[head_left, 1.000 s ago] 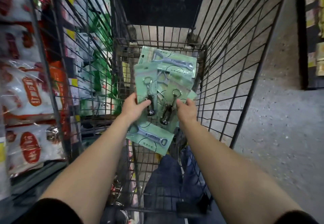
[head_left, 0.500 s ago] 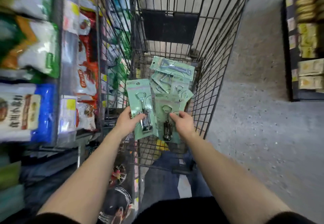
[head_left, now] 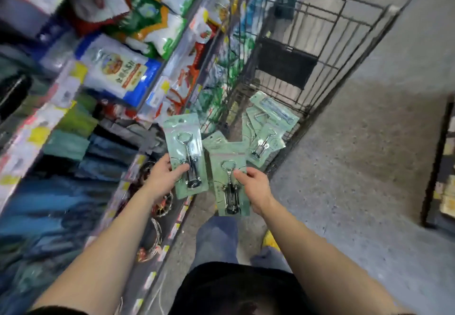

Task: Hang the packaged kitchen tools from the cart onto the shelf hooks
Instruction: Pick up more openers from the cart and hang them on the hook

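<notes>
Head view: left hand pinches a green corkscrew pack at its left edge; right hand clamps a second pack. Both long axes run near-to-far, ring ends far (slightly tilted). More packs lie in the cart beyond, shelf left.

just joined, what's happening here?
A person is restocking in a store aisle. The left hand holds one green carded corkscrew pack, the right hand another corkscrew pack, both lifted clear of the wire cart. More green tool packs lie in the cart. The shelving is on the person's left; nothing is hung yet.
</notes>
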Motion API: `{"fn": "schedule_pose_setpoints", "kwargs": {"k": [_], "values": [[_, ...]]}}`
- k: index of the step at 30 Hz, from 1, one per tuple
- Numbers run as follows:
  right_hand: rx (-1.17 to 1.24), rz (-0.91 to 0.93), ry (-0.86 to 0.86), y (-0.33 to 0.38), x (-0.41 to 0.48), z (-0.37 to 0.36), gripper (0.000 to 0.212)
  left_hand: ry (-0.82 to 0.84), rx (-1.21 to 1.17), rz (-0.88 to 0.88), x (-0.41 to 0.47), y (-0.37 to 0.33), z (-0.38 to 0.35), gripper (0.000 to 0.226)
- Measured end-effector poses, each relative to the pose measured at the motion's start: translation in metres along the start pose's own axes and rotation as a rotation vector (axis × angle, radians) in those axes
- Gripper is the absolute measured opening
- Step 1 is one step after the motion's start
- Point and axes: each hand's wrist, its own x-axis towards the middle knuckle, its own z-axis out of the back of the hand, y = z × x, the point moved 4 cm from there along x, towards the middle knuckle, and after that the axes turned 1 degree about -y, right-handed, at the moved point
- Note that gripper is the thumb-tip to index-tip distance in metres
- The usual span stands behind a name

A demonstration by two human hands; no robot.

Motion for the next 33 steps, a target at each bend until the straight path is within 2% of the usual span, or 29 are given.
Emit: {"fn": "schedule_pose_setpoints", "kwargs": {"k": [3,6,9,12,14,16,19,22,25,28,31,33], "values": [[-0.061,0.031,0.076,-0.011,-0.027,0.007,0.055,-0.108,-0.071,0.01,-0.055,0.022,0.01,0.03],[-0.138,0.019,0.154,-0.01,-0.063,0.004,0.022,-0.195,-0.148,0.033,-0.104,0.048,0.019,0.029],[-0.218,0.03,0.178,-0.016,-0.09,-0.005,0.024,-0.238,-0.202,0.062,-0.149,0.079,0.029,0.035],[-0.244,0.031,0.224,-0.027,-0.111,-0.025,0.006,-0.282,-0.266,0.099,-0.192,0.104,0.034,0.042],[-0.29,0.02,0.274,-0.036,-0.128,-0.043,0.026,-0.333,-0.285,0.113,-0.222,0.118,0.038,0.041],[-0.356,0.023,0.322,-0.044,-0.147,-0.063,0.008,-0.379,-0.304,0.141,-0.251,0.137,0.044,0.039],[-0.465,0.038,0.384,-0.068,-0.168,-0.095,0.019,-0.43,-0.351,0.156,-0.296,0.176,0.054,0.04],[-0.501,0.04,0.467,-0.097,-0.201,-0.128,0.004,-0.493,-0.441,0.19,-0.349,0.218,0.061,0.041],[-0.517,0.035,0.532,-0.137,-0.233,-0.156,0.022,-0.55,-0.503,0.18,-0.404,0.261,0.066,0.044],[-0.577,0.057,0.56,-0.175,-0.282,-0.181,0.01,-0.608,-0.554,0.193,-0.461,0.307,0.068,0.042],[-0.565,0.086,0.587,-0.208,-0.331,-0.199,0.024,-0.648,-0.561,0.209,-0.511,0.347,0.071,0.04],[-0.568,0.101,0.602,-0.231,-0.356,-0.209,0.026,-0.662,-0.559,0.204,-0.537,0.371,0.073,0.039]]}}
